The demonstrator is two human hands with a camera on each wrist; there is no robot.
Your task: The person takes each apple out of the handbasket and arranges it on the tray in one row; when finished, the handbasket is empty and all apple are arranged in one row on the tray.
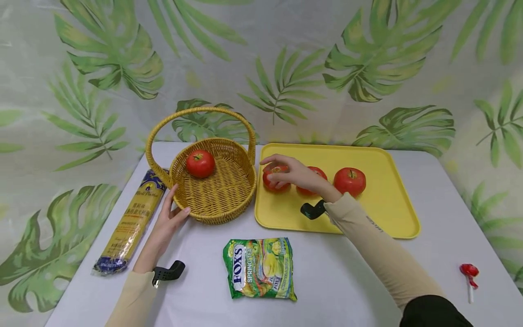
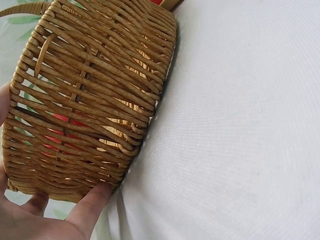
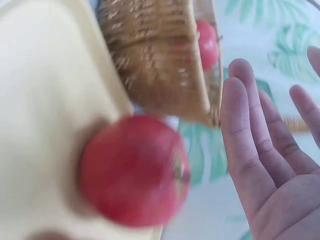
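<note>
A wicker basket point(image 1: 216, 218) with a tall handle holds one red apple point(image 1: 200, 163). My left hand point(image 1: 165, 227) touches the basket's near left side with spread fingers, which rest on the woven wall point(image 2: 95, 100) in the left wrist view. Over the leftmost apple on the yellow tray point(image 1: 286, 222), my right hand point(image 1: 300, 177) hovers with its fingers extended. In the right wrist view that apple point(image 3: 135, 170) lies beside the hand point(image 3: 280, 165), with space between them. Two more apples, one partly behind the hand and one point(image 1: 349, 181) to its right, sit on the tray.
A spaghetti packet point(image 1: 130, 222) lies left of the basket, partly under the handle's side in view. In front of the basket and tray is a green Fox's candy bag point(image 1: 261, 268). A red lollipop point(image 1: 469, 270) lies at the far right. A leaf-patterned cloth hangs behind.
</note>
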